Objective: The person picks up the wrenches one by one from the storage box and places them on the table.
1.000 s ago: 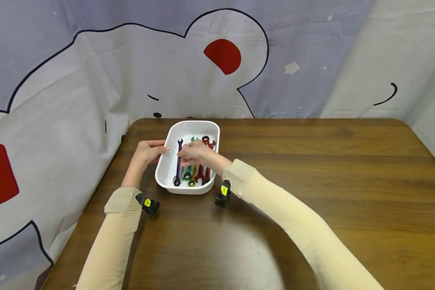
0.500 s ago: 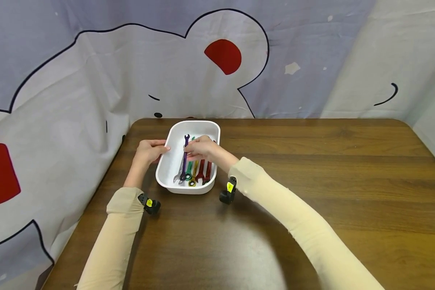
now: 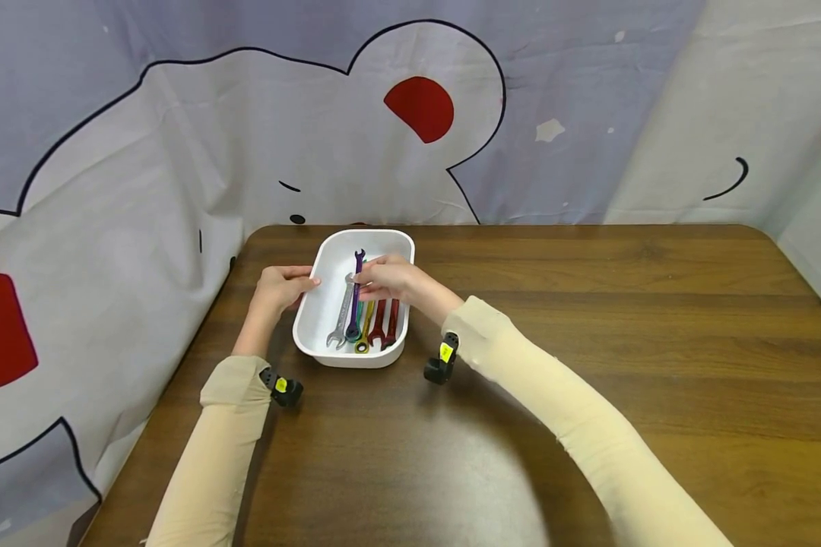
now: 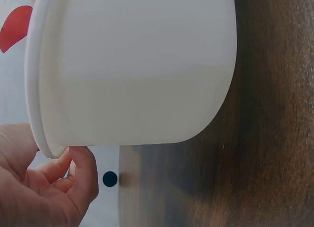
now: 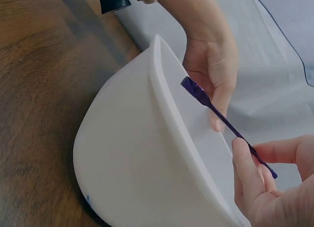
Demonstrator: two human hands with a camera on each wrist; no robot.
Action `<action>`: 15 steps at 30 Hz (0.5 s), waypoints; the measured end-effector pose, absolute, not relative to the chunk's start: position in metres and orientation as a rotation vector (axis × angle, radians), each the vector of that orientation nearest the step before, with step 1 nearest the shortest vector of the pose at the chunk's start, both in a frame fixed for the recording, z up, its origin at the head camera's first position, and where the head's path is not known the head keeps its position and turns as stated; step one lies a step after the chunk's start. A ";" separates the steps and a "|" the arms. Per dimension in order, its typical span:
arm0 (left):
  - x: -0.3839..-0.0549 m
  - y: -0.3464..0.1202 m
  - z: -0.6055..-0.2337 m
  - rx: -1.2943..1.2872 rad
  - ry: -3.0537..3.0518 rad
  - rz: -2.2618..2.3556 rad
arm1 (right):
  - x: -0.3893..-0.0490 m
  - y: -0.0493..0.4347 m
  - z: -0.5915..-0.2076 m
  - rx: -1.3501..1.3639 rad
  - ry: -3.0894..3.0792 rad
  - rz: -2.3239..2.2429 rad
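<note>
A white plastic tub (image 3: pixel 349 362) stands toward the back left of the table. On its left side my left hand (image 3: pixel 280 289) grips the rim, thumb over the edge and fingers beneath it, as the left wrist view confirms. Between thumb and fingers of my right hand (image 3: pixel 393 279) is a purple wrench (image 5: pixel 223 120), pinched near its upper end and raised above the tub's rim in the right wrist view. Inside lie a silver wrench (image 3: pixel 343 311) at the left, then a yellow wrench (image 3: pixel 366 330) and two red wrenches (image 3: pixel 378 325). A green wrench is mostly hidden behind the purple one.
The brown wooden table (image 3: pixel 561 365) extends to the right and front of the tub. A printed curtain (image 3: pixel 246 144) hangs along its back and left edges. Each sleeve carries a black wrist camera (image 3: pixel 441 369).
My right hand has carried the purple wrench rightward and slightly away from me over the other wrenches. The silver wrench now shows fully. My left hand stays at the rim.
</note>
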State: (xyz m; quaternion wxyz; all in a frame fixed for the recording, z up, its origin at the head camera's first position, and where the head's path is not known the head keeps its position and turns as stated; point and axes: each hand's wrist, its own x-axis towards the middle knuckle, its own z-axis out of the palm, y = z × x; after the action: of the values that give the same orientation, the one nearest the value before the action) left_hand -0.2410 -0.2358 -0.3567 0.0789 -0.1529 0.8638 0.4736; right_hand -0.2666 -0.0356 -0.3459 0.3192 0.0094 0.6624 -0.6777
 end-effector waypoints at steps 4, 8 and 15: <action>-0.242 -0.236 -0.358 -0.465 2.577 1.414 | -0.266 -0.031 -0.345 0.009 1.730 -1.813; -0.242 -0.236 -0.358 -0.483 2.563 1.417 | -0.265 -0.028 -0.345 -0.002 1.734 -1.821; -0.242 -0.235 -0.357 -0.518 2.545 1.445 | -0.265 -0.020 -0.342 -0.003 1.741 -1.818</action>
State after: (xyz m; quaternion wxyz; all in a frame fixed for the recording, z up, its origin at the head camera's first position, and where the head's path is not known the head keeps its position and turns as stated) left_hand -0.2417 -0.2347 -0.3575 0.0848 -0.1737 0.8532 0.4845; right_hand -0.2647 -0.0204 -0.3424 0.3071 -0.0012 0.6584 -0.6872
